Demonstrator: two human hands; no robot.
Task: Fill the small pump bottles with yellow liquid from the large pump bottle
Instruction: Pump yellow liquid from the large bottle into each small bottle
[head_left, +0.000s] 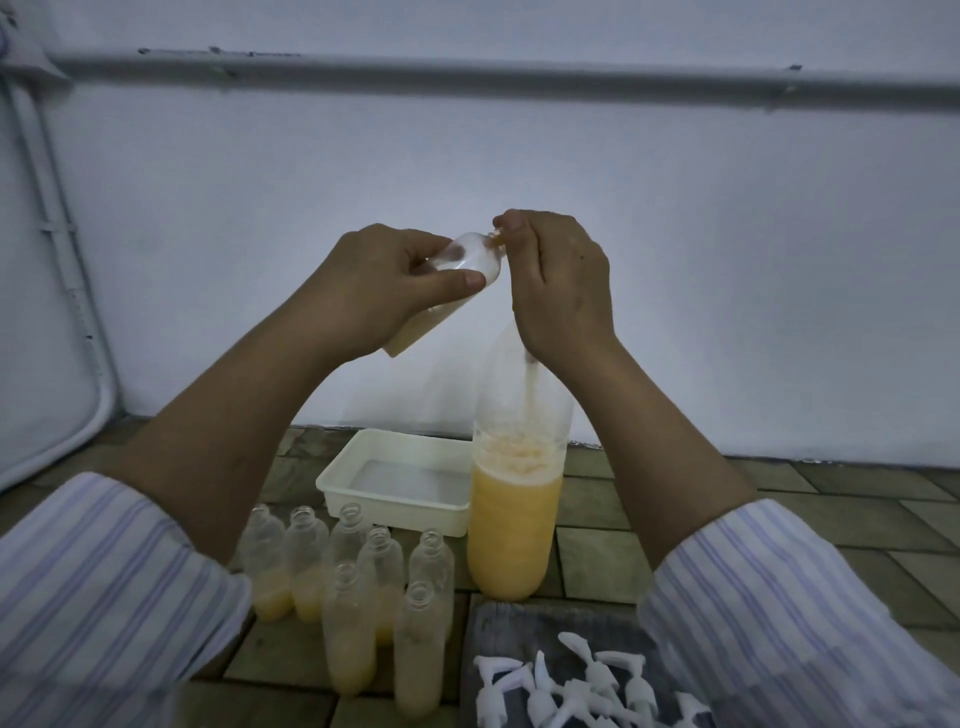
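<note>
A tilted small bottle (441, 291) holding some yellow liquid meets the pump atop the half-full large bottle (517, 499).

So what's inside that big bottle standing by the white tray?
The big bottle holds yellow liquid in its lower part, foam above that, then a thin tube. The right hand covers its top, so the pump is hidden.

No readable text anywhere (bottles bear none).

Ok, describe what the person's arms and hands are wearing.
Both hands, left and right, are bare: no gloves, rings or watch visible. Each forearm is bare up to a sleeve pushed back toward the elbow, white with thin lilac-blue stripes; the other sleeve matches.
</note>
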